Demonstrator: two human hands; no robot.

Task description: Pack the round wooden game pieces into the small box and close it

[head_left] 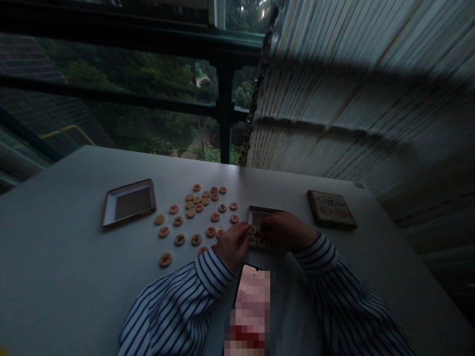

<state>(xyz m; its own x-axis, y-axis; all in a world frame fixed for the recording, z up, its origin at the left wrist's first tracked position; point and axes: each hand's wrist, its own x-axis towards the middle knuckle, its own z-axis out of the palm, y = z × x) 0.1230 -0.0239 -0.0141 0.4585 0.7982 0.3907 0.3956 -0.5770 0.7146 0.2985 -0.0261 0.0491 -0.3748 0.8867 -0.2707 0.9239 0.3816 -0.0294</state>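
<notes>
A shallow box (pixel 256 208) with Chinese chess pieces (pixel 253 241) in its near part lies between my two hands. At its left rim is my left hand (pixel 233 245), with fingers and thumb drawn together; what they hold, if anything, is hidden. My right hand (pixel 289 230) reaches over the box from the right, fingers bent down and closed around a round wooden Chinese chess piece (pixel 260 230), partly covered by them. Left of the box, loose round pieces (pixel 196 239) with red or dark characters are spread on the table, several of them showing blank faces.
An open shallow box part (pixel 107 213) sits at the left of the white table (pixel 74 267). On the right lies a closed decorated box (pixel 331 209). A lit phone (pixel 247 284) rests between my forearms. Behind are a window (pixel 148 94) and a striped curtain (pixel 315 94).
</notes>
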